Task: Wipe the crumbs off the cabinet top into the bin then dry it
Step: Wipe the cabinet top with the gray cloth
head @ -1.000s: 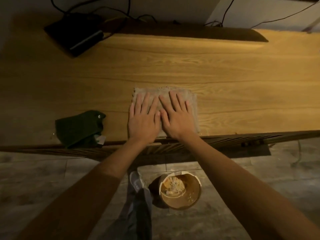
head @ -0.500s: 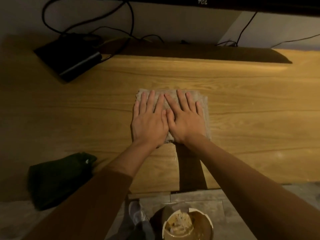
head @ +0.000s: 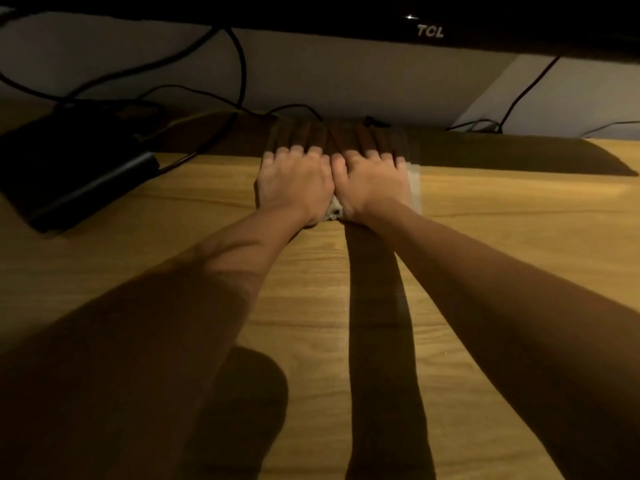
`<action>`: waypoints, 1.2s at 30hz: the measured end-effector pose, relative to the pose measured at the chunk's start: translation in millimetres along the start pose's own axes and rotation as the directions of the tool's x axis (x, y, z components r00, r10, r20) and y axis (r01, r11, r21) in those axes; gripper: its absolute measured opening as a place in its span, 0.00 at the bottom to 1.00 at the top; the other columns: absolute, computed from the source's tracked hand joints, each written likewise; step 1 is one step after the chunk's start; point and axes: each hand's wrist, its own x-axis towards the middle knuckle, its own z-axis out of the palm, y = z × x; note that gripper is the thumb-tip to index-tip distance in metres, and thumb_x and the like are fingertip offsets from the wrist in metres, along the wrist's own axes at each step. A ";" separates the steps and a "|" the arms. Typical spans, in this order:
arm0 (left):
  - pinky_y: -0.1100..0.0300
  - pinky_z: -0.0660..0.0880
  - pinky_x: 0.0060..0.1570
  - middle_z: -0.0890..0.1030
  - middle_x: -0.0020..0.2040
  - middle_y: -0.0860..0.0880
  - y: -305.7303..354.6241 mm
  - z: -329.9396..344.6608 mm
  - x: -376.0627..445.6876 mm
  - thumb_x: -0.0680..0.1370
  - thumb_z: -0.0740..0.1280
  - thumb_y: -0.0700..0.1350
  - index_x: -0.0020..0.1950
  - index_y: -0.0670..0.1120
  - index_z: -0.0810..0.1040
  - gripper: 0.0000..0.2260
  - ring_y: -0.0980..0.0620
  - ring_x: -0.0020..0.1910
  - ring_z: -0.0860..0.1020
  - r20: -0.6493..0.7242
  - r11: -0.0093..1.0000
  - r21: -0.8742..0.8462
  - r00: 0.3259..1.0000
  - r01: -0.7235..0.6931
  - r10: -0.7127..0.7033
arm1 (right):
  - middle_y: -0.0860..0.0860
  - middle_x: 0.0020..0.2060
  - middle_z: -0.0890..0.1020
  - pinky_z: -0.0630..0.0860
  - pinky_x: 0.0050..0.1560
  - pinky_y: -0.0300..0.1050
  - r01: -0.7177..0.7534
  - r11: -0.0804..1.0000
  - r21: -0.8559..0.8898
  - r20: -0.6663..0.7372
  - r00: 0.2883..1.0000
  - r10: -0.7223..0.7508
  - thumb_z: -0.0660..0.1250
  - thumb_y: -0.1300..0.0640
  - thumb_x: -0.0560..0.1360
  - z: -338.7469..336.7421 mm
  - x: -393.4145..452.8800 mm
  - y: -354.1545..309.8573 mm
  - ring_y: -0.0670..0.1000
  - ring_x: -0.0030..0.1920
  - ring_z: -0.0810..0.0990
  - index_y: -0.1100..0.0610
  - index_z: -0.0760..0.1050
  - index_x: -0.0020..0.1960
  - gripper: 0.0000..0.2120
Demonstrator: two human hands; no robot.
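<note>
Pressing flat in the head view: left hand (head: 294,183) and right hand (head: 375,183) are lying side by side, thumbs touching, on a pale beige woven cloth (head: 334,211) at the far part of the light oak wood-grain cabinet top (head: 485,254), which is serving as the worktop. Each grip is splayed, fingers straight and pressing down, not curling round anything. Cloth is mostly hiding under the palms; only a crumpled bit is showing between the wrists, and a faint blurred strip at the right edge. Fingertips are lying in the dark shadow band under the black glossy television (head: 429,31).

Judging progress: no crumbs are showing on the lit wood, though dim light and blur are limiting this. Bin is not in view. Cannot tell whether this stroke is wiping or drying.

Materials: wood looking smooth, matt; cloth soft, coarse-textured. Black flat rectangular box (head: 72,174) with thin black cables (head: 239,67) is sitting far left.
</note>
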 end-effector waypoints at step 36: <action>0.47 0.41 0.78 0.42 0.83 0.50 145.1 -17.5 -374.0 0.84 0.42 0.55 0.82 0.55 0.44 0.26 0.47 0.81 0.39 0.104 0.982 -0.187 0.993 -0.028 0.049 | 0.45 0.83 0.43 0.40 0.81 0.55 -0.007 0.990 0.137 0.083 0.997 -0.005 0.42 0.42 0.86 -3.5 -399.9 113.5 0.50 0.82 0.39 0.35 0.44 0.82 0.25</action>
